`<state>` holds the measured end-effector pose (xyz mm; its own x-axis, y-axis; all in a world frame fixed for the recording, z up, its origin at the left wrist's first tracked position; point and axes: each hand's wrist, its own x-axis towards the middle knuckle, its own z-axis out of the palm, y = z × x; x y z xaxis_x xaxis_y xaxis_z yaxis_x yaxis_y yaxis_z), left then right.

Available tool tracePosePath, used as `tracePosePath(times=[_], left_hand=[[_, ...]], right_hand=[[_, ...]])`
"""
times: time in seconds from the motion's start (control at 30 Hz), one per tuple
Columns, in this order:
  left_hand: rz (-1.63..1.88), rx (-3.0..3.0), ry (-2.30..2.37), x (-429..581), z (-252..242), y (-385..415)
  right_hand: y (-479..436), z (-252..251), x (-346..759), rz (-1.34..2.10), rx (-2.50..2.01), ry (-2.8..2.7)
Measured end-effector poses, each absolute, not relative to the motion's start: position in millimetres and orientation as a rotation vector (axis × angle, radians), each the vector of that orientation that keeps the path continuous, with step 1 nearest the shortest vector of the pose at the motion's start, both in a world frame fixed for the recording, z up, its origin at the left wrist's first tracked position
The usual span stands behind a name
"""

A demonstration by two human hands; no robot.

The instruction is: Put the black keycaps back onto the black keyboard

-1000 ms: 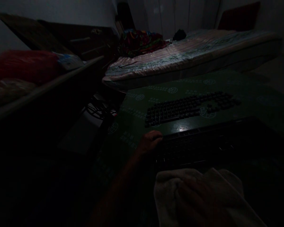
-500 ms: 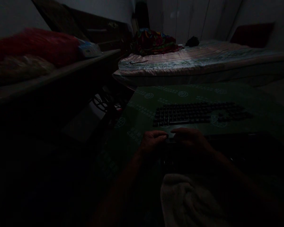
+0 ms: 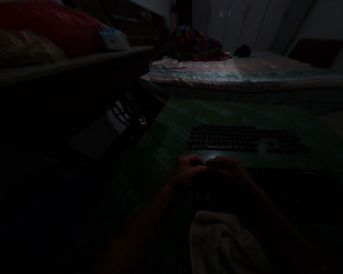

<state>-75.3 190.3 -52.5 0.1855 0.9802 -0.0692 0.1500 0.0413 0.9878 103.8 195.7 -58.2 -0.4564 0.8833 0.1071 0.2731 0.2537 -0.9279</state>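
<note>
My left hand (image 3: 188, 167) and my right hand (image 3: 225, 167) meet over the near part of a green printed board, fingertips pinched together and almost touching. Whatever they hold between them, if anything, is too small and dark to make out. Just beyond them, black keycaps (image 3: 223, 137) lie on the board in keyboard-like rows, with a gap toward the right. Under and right of my hands is a long black body (image 3: 288, 186), perhaps a keyboard base; its details are lost in shadow. A crumpled pale cloth (image 3: 220, 239) lies nearest to me, below my hands.
The green board (image 3: 165, 133) carries white globe prints. Behind it stands a bed with a striped mattress (image 3: 217, 78) and a bundled colourful blanket (image 3: 197, 43). At left, a shelf (image 3: 74, 62) holds a red bag (image 3: 51, 26). Below it is a dark wheel-like frame (image 3: 125, 114).
My hands have drawn closer, so their fingertips now nearly meet. The camera view has shifted slightly. The keycap rows and the cloth seem to lie as before.
</note>
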Motion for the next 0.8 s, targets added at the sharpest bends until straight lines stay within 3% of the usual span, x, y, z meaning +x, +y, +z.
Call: tracePosePath(times=[0.4,0.8], left_hand=[[0.995,1.337,1.192,-69,-57,187],[1.149,1.487,1.348,-67,-60,191]], right_hand=[[199,-55,111,0.819,-1.007,-2.155],[205,-62,116,0.754,-1.062,-2.055]])
